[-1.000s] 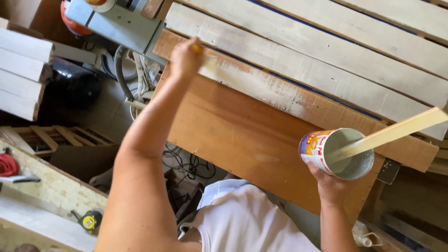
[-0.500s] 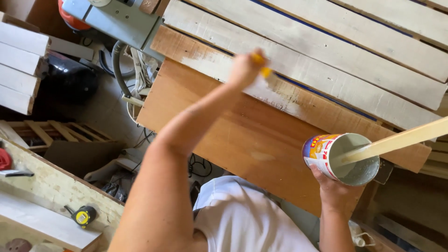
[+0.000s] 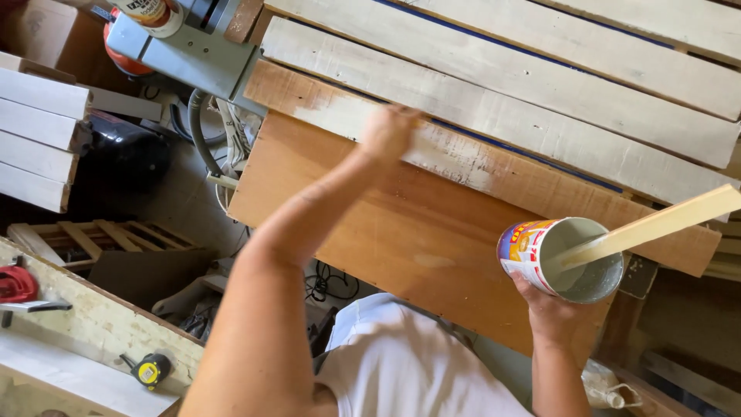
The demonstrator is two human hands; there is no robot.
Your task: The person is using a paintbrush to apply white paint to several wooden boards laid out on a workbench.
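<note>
My left hand is stretched out, fisted and blurred, over a brown plank that is partly coated white. Earlier frames show a yellow-handled brush in this fist; it is hidden in the blur now. My right hand holds a paint can from below. The can is tilted, with pale paint inside, and a flat wooden stick leans out of it to the right. A bare brown board lies under both arms.
White painted planks lie beyond the brown one. At the left are stacked white boards, a grey machine, a dark tank and hoses. A tape measure and a red clamp rest on a lower bench.
My left hand has travelled right along the brown plank from near its left end, then slightly back. The can has stayed in my right hand, nearly still.
</note>
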